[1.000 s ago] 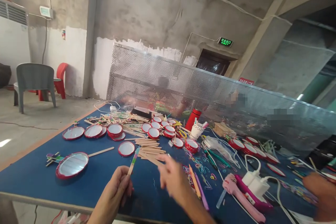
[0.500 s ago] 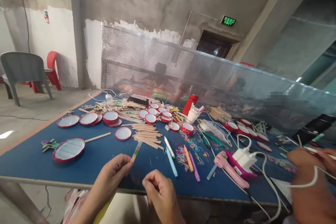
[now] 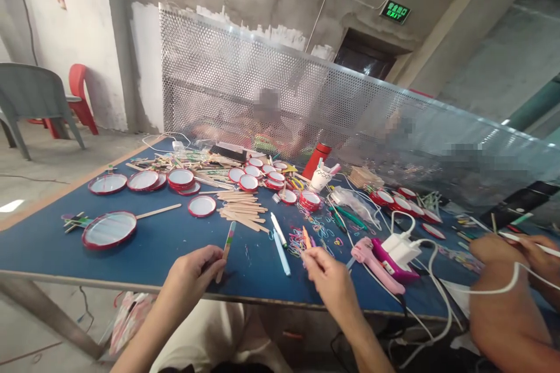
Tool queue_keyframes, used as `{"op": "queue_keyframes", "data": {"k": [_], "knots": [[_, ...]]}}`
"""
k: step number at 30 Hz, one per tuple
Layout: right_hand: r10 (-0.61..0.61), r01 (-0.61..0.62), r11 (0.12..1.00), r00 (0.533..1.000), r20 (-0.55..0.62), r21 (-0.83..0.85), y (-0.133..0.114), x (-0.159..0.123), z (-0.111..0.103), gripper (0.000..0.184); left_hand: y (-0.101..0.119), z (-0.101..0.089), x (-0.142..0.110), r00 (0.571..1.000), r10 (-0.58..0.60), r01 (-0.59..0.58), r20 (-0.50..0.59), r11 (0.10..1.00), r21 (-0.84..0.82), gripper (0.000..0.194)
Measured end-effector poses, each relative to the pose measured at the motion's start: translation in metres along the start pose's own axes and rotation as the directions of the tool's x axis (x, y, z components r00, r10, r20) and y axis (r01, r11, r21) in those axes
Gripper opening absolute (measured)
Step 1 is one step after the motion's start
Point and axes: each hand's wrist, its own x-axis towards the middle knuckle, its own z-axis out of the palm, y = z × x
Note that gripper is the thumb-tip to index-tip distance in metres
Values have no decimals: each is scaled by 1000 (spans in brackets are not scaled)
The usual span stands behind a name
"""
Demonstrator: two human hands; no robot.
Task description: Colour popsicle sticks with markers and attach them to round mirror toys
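Stick (image 3: 229,240), colour-banded at its top, is pinched in our left hand (image 3: 196,271) above the table (image 3: 151,253). Our right hand (image 3: 327,273) has curled fingers at the orange pen (image 3: 307,238); we cannot tell whether it grips.

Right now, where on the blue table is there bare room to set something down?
Bare tabletop lies between the nearest red-rimmed disc and the left hand; a smaller patch, between that hand and the light-blue pen. Crowded: the far side, with sticks and discs, and the right, around the pink glue gun and white chargers.
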Motion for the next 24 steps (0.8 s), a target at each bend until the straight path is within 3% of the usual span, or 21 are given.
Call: {"op": "queue_keyframes", "data": {"k": [2,6,13,18,24], "knots": [[98,-106,962,994,-47,-252,18,17,-13,39,0,-1,0,1000,-2,2,12,1000,9,24],[197,-203,897,979,-56,-392,33,40,-22,27,2,-1,0,999,-18,17,31,1000,3,23],[223,-166,905,969,105,-391,28,53,-10,27,1,0,1,1000,-9,9,28,1000,13,24],[219,-161,899,971,100,-408,21,53,-13,28,1,0,0,999,-23,22,43,1000,17,22],[208,-106,894,959,193,-435,4,56,-6,25,5,2,-2,999,-35,34,17,998,50,20]]}}
